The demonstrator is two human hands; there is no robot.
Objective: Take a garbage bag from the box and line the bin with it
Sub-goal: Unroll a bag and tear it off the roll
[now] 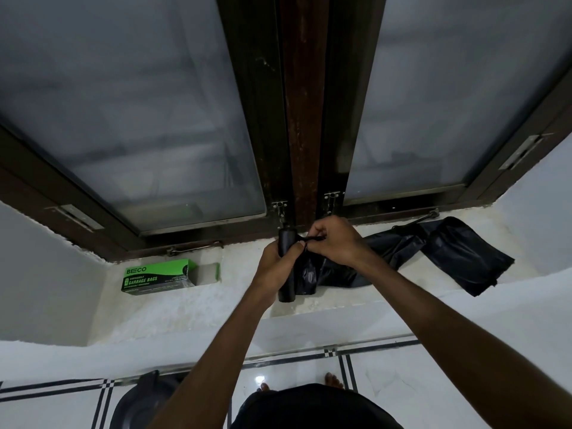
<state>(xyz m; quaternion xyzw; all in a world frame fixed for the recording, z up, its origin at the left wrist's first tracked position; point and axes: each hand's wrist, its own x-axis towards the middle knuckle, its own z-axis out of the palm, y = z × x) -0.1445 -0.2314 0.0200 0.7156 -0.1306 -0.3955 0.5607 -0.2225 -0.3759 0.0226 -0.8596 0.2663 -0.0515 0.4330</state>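
A black roll of garbage bags [286, 289] stands upright on the white window sill [216, 308], and my left hand [278, 264] grips it round the middle. My right hand [335, 243] pinches the bag's edge just right of the roll's top. An unrolled black bag [448, 252] trails from the roll to the right along the sill. The green and black garbage bag box [158, 275] lies on the sill to the left, its right end open. A dark bin [136, 407] shows on the floor at the bottom left, partly hidden by my left arm.
A dark-framed window [305, 119] with frosted panes rises right behind the sill, with latches and stays at its base. White walls flank the recess. Below are glossy white floor tiles [387, 382] with black lines, and my bare feet.
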